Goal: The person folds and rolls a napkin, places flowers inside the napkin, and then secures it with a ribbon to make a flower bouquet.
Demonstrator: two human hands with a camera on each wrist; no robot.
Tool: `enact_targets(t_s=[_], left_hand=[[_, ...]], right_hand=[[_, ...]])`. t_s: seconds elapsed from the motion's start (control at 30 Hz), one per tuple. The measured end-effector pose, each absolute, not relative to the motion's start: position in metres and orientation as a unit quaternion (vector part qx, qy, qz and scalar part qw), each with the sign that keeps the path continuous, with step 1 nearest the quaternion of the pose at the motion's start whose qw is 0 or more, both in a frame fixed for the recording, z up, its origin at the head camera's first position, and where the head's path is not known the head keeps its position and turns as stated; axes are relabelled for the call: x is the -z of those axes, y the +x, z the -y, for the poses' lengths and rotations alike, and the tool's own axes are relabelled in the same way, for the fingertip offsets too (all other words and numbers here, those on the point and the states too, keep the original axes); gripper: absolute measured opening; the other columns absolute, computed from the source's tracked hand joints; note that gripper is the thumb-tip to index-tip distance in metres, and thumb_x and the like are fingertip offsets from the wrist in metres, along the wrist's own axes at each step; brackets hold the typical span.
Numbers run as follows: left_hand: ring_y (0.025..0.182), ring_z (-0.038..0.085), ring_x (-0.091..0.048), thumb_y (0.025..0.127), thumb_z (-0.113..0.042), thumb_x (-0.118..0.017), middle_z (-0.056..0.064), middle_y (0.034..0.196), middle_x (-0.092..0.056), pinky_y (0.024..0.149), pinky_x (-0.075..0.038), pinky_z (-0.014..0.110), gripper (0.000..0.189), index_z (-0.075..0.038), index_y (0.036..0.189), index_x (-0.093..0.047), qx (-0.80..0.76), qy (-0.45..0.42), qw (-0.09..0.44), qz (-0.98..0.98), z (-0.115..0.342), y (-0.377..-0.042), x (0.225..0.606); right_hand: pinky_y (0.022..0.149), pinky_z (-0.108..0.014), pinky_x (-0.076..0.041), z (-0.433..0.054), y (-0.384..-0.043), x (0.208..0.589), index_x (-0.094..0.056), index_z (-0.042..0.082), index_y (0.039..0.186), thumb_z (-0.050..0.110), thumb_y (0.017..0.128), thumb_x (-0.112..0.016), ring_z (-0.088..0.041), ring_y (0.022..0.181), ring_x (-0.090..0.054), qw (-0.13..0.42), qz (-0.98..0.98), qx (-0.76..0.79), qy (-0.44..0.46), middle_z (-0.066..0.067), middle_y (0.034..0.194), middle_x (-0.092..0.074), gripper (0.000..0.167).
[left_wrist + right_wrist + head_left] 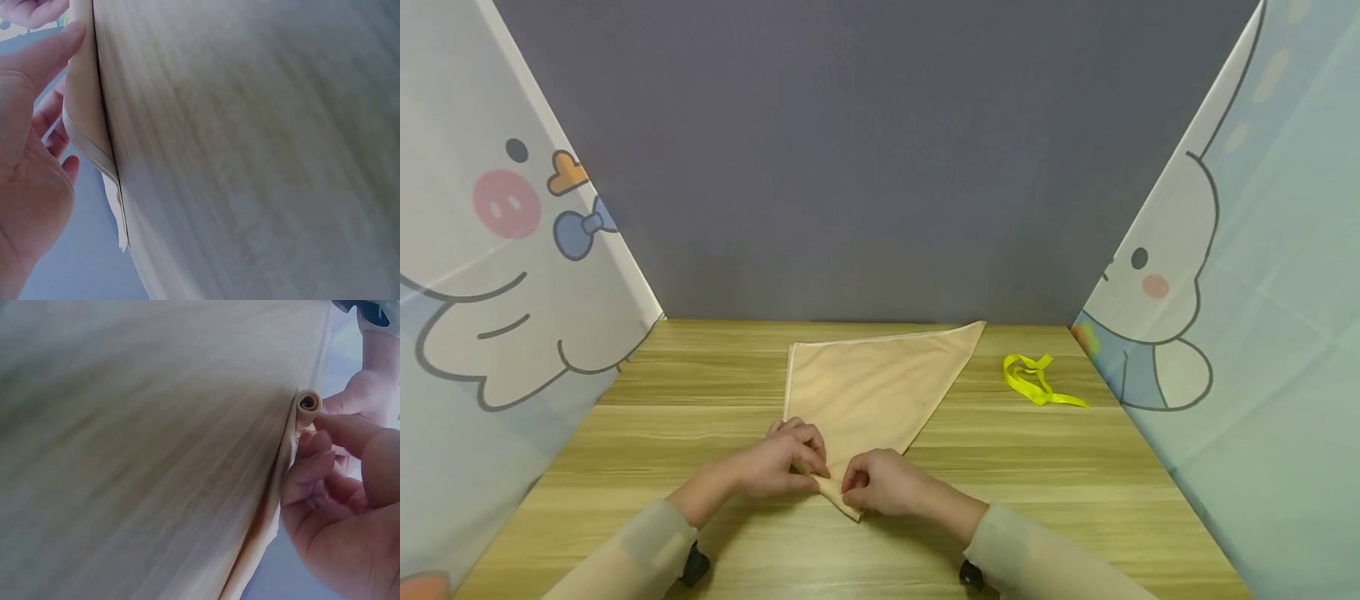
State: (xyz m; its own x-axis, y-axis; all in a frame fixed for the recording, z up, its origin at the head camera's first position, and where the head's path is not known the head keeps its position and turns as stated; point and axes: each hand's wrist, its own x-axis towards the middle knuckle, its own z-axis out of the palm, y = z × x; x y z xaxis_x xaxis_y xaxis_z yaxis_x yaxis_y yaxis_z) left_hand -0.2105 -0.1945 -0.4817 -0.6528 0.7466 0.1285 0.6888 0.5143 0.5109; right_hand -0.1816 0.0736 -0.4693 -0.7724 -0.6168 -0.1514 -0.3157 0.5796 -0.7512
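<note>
A peach-coloured cloth, folded in layers, lies on the wooden table with one long corner pointing to the back right. Its near edge is turned into a narrow roll. My left hand pinches the upper left part of this roll between thumb and fingers. Close beside it, my right hand pinches the roll nearer its lower right end. Seen from the right wrist, the roll's end shows a spiral of wound cloth by the thumb. In the left wrist view, the thumb lies along the rolled cloth.
A bright yellow ribbon lies loosely looped on the table to the right of the cloth. A grey panel stands behind the table. Printed cartoon curtains flank both sides.
</note>
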Motion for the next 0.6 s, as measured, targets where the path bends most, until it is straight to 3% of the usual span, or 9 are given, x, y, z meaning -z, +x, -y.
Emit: enact_targets(t_s=[0.13,0.37,0.6], left_hand=[[0.111,0.003,-0.044,0.096,-0.03,-0.086,-0.015,0.116,-0.064,0.097,-0.026,0.04,0.01,-0.029,0.106,-0.088,-0.27,0.425,0.054,-0.862,0.1948,-0.2106,0.4815],[0.106,0.002,-0.044,0.099,-0.034,-0.08,-0.019,0.109,-0.065,0.098,-0.025,0.042,0.012,-0.03,0.109,-0.087,-0.287,0.412,0.087,-0.86,0.197,-0.2107,0.4805],[0.103,0.002,-0.045,0.101,-0.035,-0.077,-0.019,0.106,-0.069,0.093,-0.024,0.039,0.014,-0.029,0.107,-0.088,-0.308,0.4,0.107,-0.857,0.1972,-0.2146,0.4821]], right_hand=[[0.062,-0.017,-0.048,-0.0699,-0.1802,0.4685,-0.077,0.017,0.093,0.019,0.096,-0.084,0.002,0.064,-0.056,0.201,-0.866,0.36,-0.284,0.016,0.073,-0.064,0.008],[0.056,-0.017,-0.046,-0.0654,-0.1785,0.4699,-0.075,0.019,0.086,0.028,0.089,-0.093,0.0,0.06,-0.057,0.211,-0.87,0.363,-0.259,0.014,0.071,-0.066,0.02],[0.058,-0.016,-0.049,-0.065,-0.1798,0.4702,-0.081,0.015,0.088,0.02,0.096,-0.085,0.003,0.06,-0.057,0.18,-0.877,0.345,-0.281,0.014,0.072,-0.069,0.011]])
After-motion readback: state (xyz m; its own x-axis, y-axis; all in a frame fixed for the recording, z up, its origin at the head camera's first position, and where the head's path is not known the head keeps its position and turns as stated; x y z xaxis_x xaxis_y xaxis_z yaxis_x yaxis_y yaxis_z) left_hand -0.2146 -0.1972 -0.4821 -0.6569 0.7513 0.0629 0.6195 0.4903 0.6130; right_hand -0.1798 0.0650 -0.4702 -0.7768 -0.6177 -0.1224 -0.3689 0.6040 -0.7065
